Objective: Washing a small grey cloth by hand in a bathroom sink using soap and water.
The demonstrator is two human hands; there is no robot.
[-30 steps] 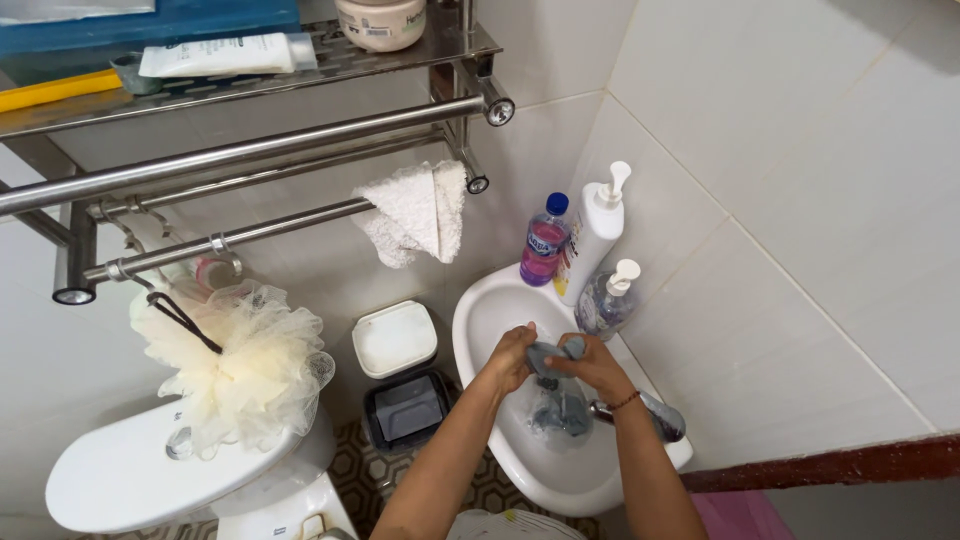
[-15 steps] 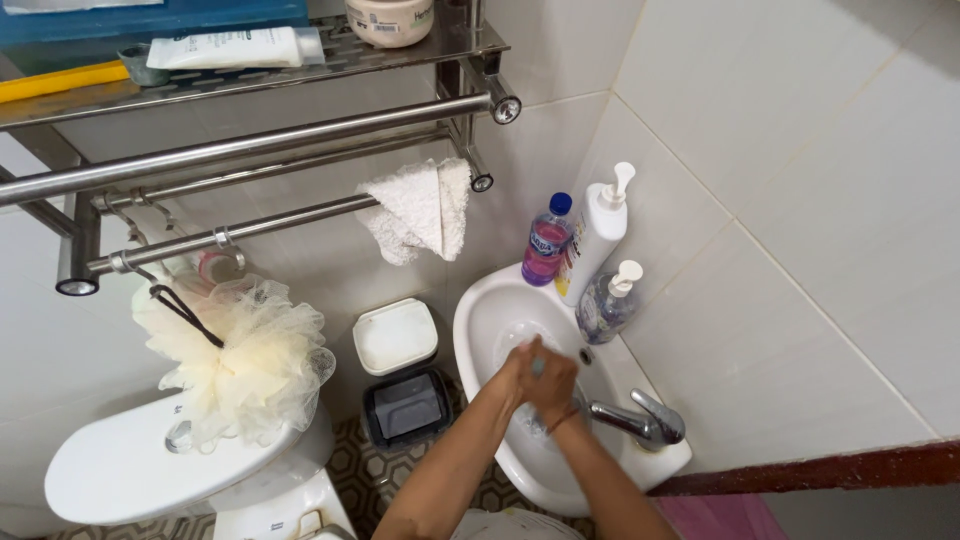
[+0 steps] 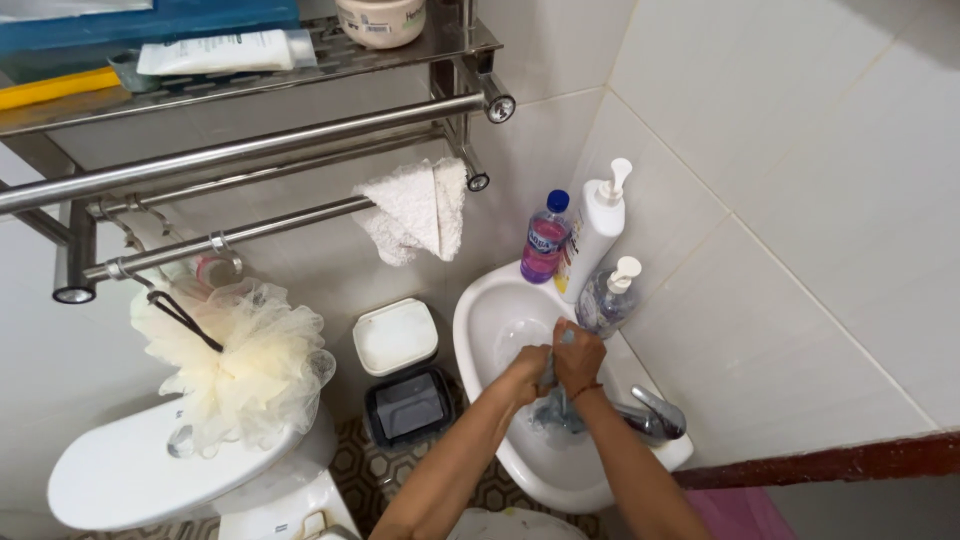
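Over the small white corner sink (image 3: 483, 305) both my hands grip a wet grey cloth (image 3: 556, 408). My left hand (image 3: 528, 369) holds its left part; my right hand (image 3: 578, 356) is clenched on it just beside, above the basin. The cloth's loose end hangs down between my wrists into the bowl. The chrome tap (image 3: 650, 413) sticks out at the sink's right edge, just right of my right forearm.
A purple-liquid bottle (image 3: 546, 239), a white pump bottle (image 3: 596, 232) and a clear pump bottle (image 3: 606, 298) stand on the sink's back rim. A steel towel rack (image 3: 250, 150) holds a white cloth (image 3: 418, 211) and a cream mesh sponge (image 3: 240, 365). A toilet (image 3: 130, 478) and open bin (image 3: 408, 405) sit left.
My hands first held the cloth spread, then pressed together low in the basin, and have now shifted up and right, clenched on the bunched cloth.
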